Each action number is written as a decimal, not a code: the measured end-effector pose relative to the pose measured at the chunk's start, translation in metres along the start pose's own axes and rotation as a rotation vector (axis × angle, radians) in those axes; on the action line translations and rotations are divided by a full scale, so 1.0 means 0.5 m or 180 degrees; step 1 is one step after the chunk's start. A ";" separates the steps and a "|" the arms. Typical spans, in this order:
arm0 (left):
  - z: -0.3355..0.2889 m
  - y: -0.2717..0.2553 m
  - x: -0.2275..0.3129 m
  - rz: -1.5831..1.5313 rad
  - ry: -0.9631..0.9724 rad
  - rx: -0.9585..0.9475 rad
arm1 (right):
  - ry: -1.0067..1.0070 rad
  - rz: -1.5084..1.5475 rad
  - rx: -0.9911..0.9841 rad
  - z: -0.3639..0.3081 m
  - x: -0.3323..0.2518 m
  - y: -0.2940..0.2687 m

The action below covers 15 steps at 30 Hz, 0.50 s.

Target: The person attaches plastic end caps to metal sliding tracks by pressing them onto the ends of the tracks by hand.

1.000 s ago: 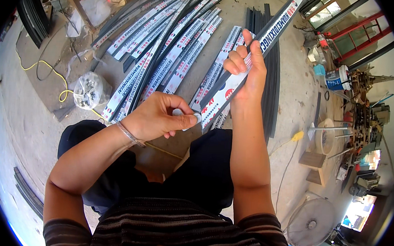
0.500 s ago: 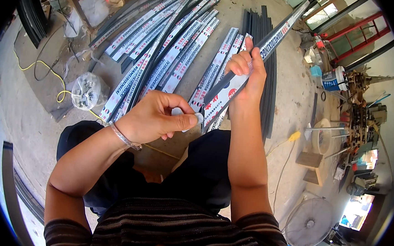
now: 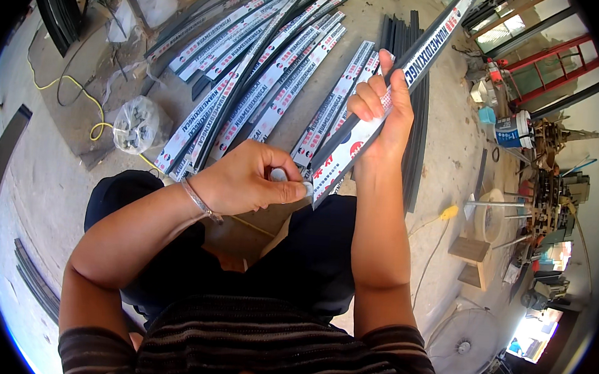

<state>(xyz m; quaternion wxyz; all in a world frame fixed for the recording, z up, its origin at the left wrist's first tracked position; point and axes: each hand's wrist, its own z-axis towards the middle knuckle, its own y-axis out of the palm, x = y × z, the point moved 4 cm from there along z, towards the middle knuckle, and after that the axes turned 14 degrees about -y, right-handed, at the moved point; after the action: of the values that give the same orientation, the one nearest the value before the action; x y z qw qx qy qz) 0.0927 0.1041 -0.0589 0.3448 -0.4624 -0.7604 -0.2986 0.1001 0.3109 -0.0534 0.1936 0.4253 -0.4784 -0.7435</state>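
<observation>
We find the long dark strip with a white printed face (image 3: 419,65) held at a slant in front of the body, its near end low by the right knee and its far end up toward the top right. Our right hand (image 3: 388,117) is closed around it partway along, the thumb on one side and the fingers curled on the other. Our left hand (image 3: 251,177), with a bracelet at its wrist, pinches a small pale piece (image 3: 307,188) between thumb and forefinger right at the strip's near end; we cannot tell whether the piece touches it.

Beyond the hands, we see a spread of similar strips (image 3: 300,83) on the concrete floor (image 3: 214,122), and a bundle of dark strips (image 3: 414,146) past the right forearm. To the left sits a clear plastic bag of small pieces (image 3: 135,127), with a yellow cord (image 3: 99,112) near it. On our right are a yellow connector (image 3: 448,213), a wooden block (image 3: 470,250) and, farther down, a round fan (image 3: 463,348).
</observation>
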 end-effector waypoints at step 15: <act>-0.006 -0.022 -0.001 0.0879 0.0499 -0.0009 | 0.0385 0.0172 -0.0143 -0.016 0.048 0.025</act>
<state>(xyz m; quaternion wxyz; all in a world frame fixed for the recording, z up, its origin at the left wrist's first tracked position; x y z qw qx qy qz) 0.0837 0.0971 -0.0592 0.4402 -0.5384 -0.6598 -0.2846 0.0914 0.2839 -0.0546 0.2516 0.4519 -0.4604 -0.7215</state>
